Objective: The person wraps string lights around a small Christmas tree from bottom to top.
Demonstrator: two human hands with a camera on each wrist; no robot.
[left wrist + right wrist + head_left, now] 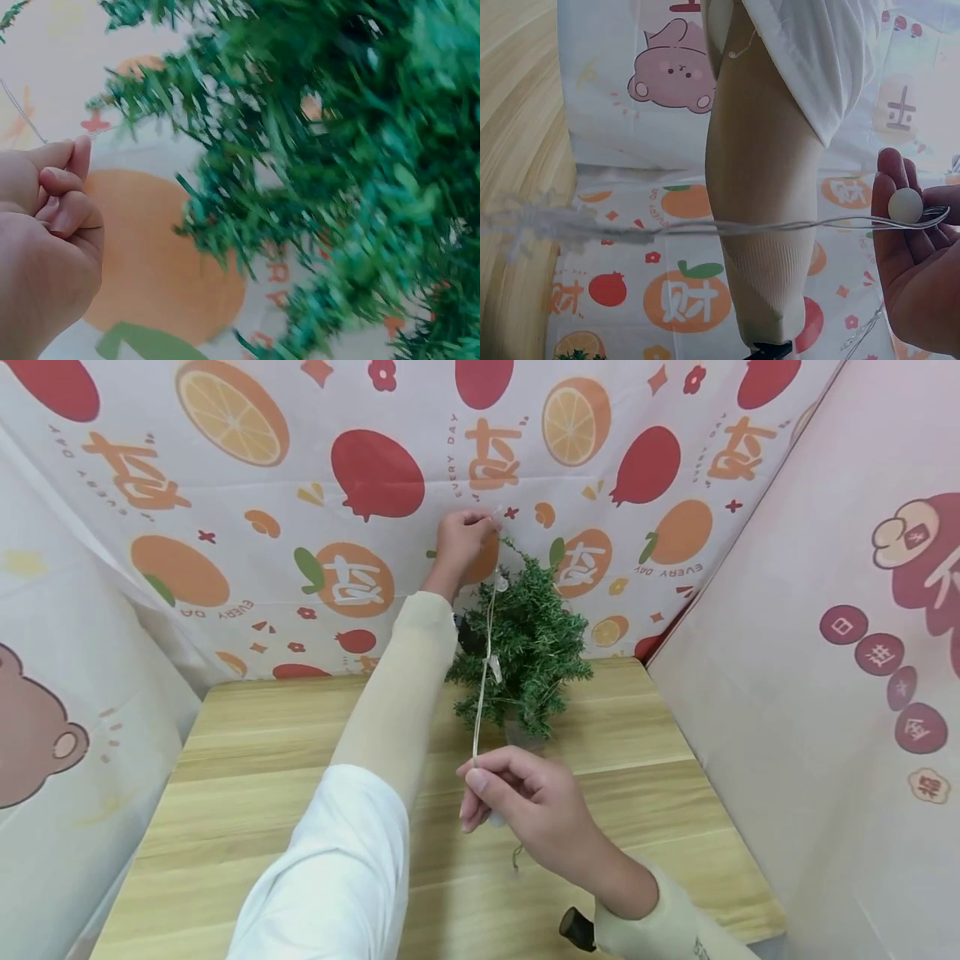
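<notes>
Head view: left hand [462, 539], far, and right hand [532, 810], near, pinch a wire string [490, 627] — green tree [536, 635] behind, on the counter [262, 793].

Light's soft in here, shadows faint on the desk [225, 827]; the tree [420, 210] blurs in the left wrist view, glare whitens the right's upper corner.

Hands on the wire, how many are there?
2. The left hand pinches the wire near the top of the green tree; the right hand holds it in front of the tree. Neither is hidden.
</notes>
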